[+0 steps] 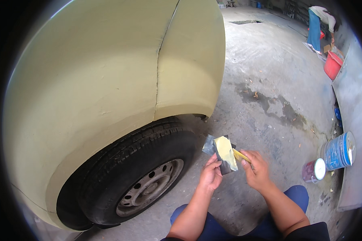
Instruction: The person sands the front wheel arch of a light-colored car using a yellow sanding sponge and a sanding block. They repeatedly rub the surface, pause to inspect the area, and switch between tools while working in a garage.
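Note:
In front of my knees, my left hand (211, 175) holds a dark flat plate (227, 169) between thumb and fingers. Cream-coloured body filler (224, 149) covers much of its upper face. My right hand (257, 171) grips the yellow handle (242, 155) of a putty knife, whose blade is mostly hidden at the plate. A greyish flat piece (208, 145) juts out past the plate's left edge; I cannot tell what it belongs to. Both hands are apart from the vehicle's fender (108, 81), which is coated dull cream and crossed by a dark panel seam (157, 69).
Below the wheel arch stands a black tyre (101, 183) on a steel wheel (152, 188). A red can (309, 171) and a blue bucket (335, 152) stand right. Farther off, a person (322, 18) bends near a red bucket (332, 66). Litter dots the concrete floor (259, 60).

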Demonstrator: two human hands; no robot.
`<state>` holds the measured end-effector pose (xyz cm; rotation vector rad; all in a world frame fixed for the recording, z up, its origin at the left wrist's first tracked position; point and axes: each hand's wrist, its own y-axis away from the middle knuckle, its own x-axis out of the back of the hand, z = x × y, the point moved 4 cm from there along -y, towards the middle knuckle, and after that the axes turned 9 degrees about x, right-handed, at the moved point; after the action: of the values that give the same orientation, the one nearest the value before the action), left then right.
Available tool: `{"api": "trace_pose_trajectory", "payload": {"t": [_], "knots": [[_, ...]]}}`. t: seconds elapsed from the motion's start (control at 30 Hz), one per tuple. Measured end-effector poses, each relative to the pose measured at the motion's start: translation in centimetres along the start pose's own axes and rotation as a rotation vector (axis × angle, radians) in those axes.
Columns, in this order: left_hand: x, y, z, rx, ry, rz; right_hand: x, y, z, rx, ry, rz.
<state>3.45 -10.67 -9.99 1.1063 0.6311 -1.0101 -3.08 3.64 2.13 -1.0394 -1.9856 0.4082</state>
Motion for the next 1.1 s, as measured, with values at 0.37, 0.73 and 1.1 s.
{"api": "trace_pose_trajectory", "payload": {"t": [0.37,0.73,1.1], "knots": [[2.5,-1.1,0.6,-0.088,-0.009,0.026,3.3,-4.0,0.6,-0.235,-0.032,0.13],[1.5,-0.9,0.0,-0.119,-0.061,0.058,-0.1,-17.2,-11.5,0.826,0.364,0.328],[1.3,-0.3,0.4,-0.104,-0.047,0.007,-1.2,-17.6,-13.0,0.89,0.422,0.41]]}}
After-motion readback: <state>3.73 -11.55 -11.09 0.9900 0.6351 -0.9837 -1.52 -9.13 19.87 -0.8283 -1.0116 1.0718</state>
